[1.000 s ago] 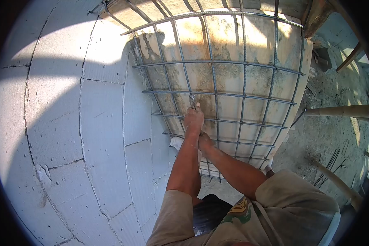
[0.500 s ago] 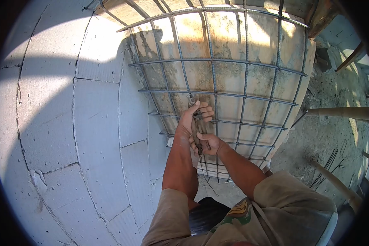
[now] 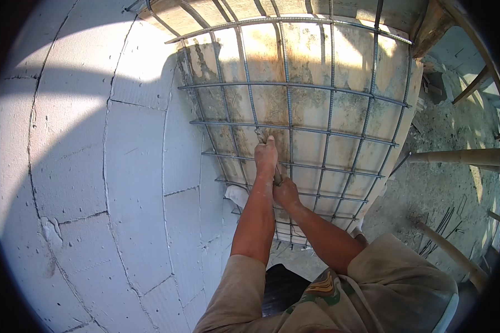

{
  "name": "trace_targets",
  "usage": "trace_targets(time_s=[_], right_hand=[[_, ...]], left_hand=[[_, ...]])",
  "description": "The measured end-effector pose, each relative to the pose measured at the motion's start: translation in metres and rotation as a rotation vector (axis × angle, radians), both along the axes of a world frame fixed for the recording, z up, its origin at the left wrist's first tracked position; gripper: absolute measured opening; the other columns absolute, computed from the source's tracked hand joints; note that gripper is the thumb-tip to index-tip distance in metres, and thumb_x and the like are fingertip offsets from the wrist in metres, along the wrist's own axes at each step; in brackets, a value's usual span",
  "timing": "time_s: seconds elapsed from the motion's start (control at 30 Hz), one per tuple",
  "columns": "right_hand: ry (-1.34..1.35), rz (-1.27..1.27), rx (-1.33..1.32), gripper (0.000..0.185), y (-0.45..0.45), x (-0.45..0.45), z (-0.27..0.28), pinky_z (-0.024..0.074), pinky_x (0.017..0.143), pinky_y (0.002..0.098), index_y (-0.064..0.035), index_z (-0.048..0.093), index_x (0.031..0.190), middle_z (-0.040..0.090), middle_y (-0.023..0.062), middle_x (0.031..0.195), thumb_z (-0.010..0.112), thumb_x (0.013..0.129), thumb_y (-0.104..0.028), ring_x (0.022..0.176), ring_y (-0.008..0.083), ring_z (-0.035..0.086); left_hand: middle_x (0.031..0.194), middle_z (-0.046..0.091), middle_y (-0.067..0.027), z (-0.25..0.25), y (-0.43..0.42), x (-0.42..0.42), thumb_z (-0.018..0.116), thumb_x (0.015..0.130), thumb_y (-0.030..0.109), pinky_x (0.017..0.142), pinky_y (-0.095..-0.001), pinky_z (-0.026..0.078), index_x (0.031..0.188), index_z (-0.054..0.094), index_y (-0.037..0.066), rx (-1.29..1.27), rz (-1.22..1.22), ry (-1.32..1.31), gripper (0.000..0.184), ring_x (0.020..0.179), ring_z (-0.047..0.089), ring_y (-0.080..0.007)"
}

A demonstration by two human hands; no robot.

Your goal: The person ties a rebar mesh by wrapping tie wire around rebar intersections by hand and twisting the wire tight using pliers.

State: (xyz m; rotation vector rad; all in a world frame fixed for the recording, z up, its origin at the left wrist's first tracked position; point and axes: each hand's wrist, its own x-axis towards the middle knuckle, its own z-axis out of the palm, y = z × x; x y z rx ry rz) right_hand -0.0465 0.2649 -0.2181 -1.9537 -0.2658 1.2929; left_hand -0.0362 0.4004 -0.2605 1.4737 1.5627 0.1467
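Note:
My left hand [image 3: 266, 157] is closed around the upper part of what look like metal pincers [image 3: 278, 177], thumb pointing up. Below it, my right hand [image 3: 285, 193] grips the lower end of the handles, fingers wrapped. The tool's head [image 3: 260, 134] meets a crossing of two bars in the steel rebar grid [image 3: 311, 130]; the jaws are too small to make out. Behind the grid stands a stained plywood panel [image 3: 311, 105]. Most of the tool is hidden by my hands.
A wall of pale blocks [image 3: 133, 150] rises close on the left. A white lump [image 3: 237, 195] sits by the grid's lower left. Wooden poles [image 3: 455, 157] and loose thin rods [image 3: 443, 226] are on the right, over a rough floor [image 3: 411, 194].
My left hand has turned and closed more tightly round the tool. My right hand has moved up and slightly right, its grip now closed, bringing the handles together. The view has shifted slightly.

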Motion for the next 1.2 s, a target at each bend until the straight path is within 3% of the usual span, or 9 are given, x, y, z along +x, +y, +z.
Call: trace_targets(time_s=[0.03,0.13,0.27,0.37,0.53,0.6,0.7,0.8,1.2], right_hand=[[0.012,0.034,0.021,0.035,-0.002,0.004,-0.004,0.0497,0.073,0.0394,0.0014,0.057,0.101,0.064,0.0139,0.090,0.060,0.080,-0.026,0.081,0.0308,0.063],[1.237,-0.024,0.460,0.036,-0.016,0.030,-0.010,0.0497,0.060,0.0359,-0.0010,0.059,0.100,0.063,0.0112,0.082,0.059,0.085,-0.034,0.072,0.0238,0.063],[1.576,-0.082,0.623,0.043,-0.006,0.005,-0.012,0.0497,0.053,0.0314,-0.0024,0.059,0.099,0.062,0.0087,0.079,0.060,0.085,-0.043,0.067,0.0217,0.062],[1.363,-0.111,0.450,0.045,-0.009,0.010,-0.006,0.0521,0.062,0.0326,-0.0018,0.058,0.101,0.063,0.0096,0.082,0.061,0.085,-0.043,0.074,0.0238,0.063],[0.765,-0.044,0.422,0.032,-0.020,0.026,0.008,0.0468,0.072,0.0332,-0.0041,0.057,0.103,0.061,0.0068,0.082,0.060,0.085,-0.030,0.077,0.0190,0.060],[0.564,0.042,0.413,0.026,-0.008,0.013,0.000,0.0466,0.065,0.0318,-0.0042,0.057,0.101,0.061,0.0065,0.081,0.060,0.085,-0.025,0.072,0.0174,0.059],[0.867,-0.298,0.257,0.019,-0.003,0.027,0.030,0.0414,0.053,0.0296,-0.0006,0.061,0.092,0.062,0.0061,0.076,0.060,0.085,-0.019,0.064,0.0162,0.058],[0.950,-0.126,0.334,0.016,-0.007,0.041,0.011,0.0410,0.045,0.0307,-0.0020,0.059,0.088,0.060,0.0076,0.069,0.062,0.082,-0.017,0.053,0.0162,0.056],[-0.263,0.338,0.137,0.038,-0.110,0.082,0.062,0.0474,0.071,0.0344,0.0013,0.058,0.107,0.065,0.0137,0.086,0.065,0.077,-0.020,0.080,0.0257,0.062]], left_hand=[[0.067,0.059,-0.0075,0.025,-0.004,0.005,0.058,0.087,0.035,0.054,-0.0331,0.049,0.087,0.058,0.002,-0.005,-0.014,-0.031,0.033,0.060,0.060,-0.0193],[0.071,0.060,-0.0080,0.070,-0.011,-0.005,0.059,0.086,0.042,0.058,-0.0338,0.050,0.094,0.059,0.001,-0.184,0.002,-0.239,0.041,0.066,0.062,-0.0203],[0.076,0.061,-0.0078,0.077,0.001,-0.028,0.060,0.085,0.048,0.058,-0.0334,0.050,0.099,0.058,0.003,-0.649,0.072,-0.650,0.048,0.068,0.063,-0.0195],[0.090,0.064,-0.0133,0.064,0.007,-0.031,0.056,0.084,0.053,0.066,-0.0370,0.051,0.107,0.058,0.003,-0.641,0.046,-0.506,0.055,0.080,0.065,-0.0247],[0.115,0.056,-0.0276,0.073,-0.015,0.001,0.045,0.076,0.071,0.093,-0.0465,0.040,0.123,0.048,-0.001,0.104,-0.180,0.376,0.086,0.110,0.052,-0.0407],[0.114,0.057,-0.0275,0.079,-0.024,0.010,0.045,0.078,0.070,0.092,-0.0461,0.041,0.125,0.046,0.000,0.138,-0.132,0.383,0.084,0.109,0.053,-0.0397],[0.113,0.057,-0.0282,0.088,-0.026,0.008,0.045,0.079,0.067,0.091,-0.0458,0.042,0.126,0.044,-0.001,0.163,-0.125,0.296,0.082,0.108,0.054,-0.0404],[0.111,0.057,-0.0291,0.092,-0.025,0.003,0.043,0.083,0.063,0.091,-0.0453,0.041,0.124,0.046,-0.002,0.222,-0.133,0.226,0.078,0.105,0.054,-0.0425],[0.102,0.060,-0.0270,0.107,-0.107,-0.006,0.035,0.090,0.051,0.087,-0.0452,0.041,0.100,0.063,-0.001,0.161,-0.176,-0.087,0.059,0.100,0.054,-0.0425]])
